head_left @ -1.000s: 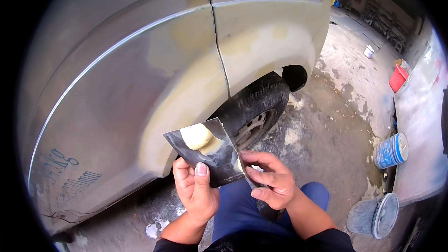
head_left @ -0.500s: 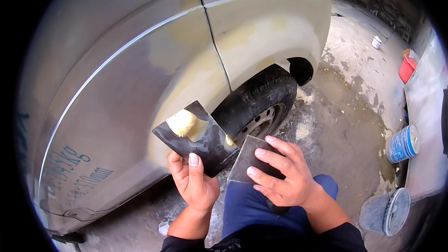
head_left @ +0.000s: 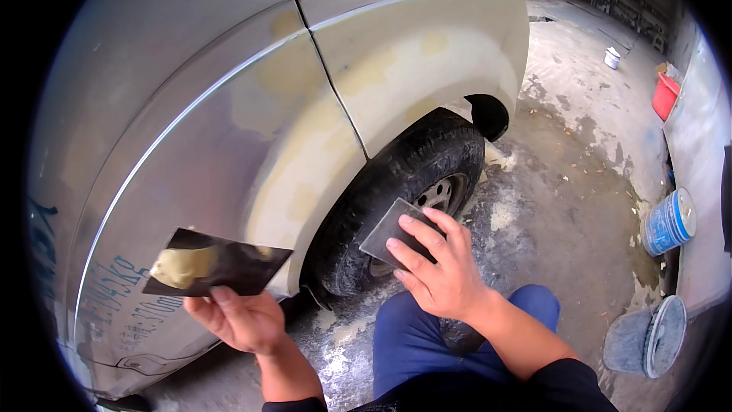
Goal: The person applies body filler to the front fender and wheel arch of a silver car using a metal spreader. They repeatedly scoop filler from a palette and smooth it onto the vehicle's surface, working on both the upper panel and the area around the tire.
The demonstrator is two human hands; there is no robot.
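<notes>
My left hand (head_left: 242,319) grips a dark flat board (head_left: 236,263) by its lower edge, thumb on top. A lump of pale yellow body filler (head_left: 183,265) sits on the board's left part, with a small dab near its right corner. My right hand (head_left: 438,263) is closed on a thin dark grey spreader (head_left: 393,230), fingers spread over its face. Beyond the hands stands a vehicle side panel (head_left: 198,130) in dull grey, with yellowish filler patches (head_left: 293,175) round the wheel arch. The spreader appears in front of the black tire (head_left: 347,214).
On the right are a blue-and-white bucket (head_left: 667,223), a grey tub (head_left: 648,339) and a red container (head_left: 666,97) by the wall. Farther back, a small white pail (head_left: 612,58) stands on the stained concrete floor (head_left: 564,183). My knees are bent below.
My left hand has moved left and down with the board, which now lies flatter to view. My right hand with the spreader has shifted slightly left and up. The view has shifted a little.
</notes>
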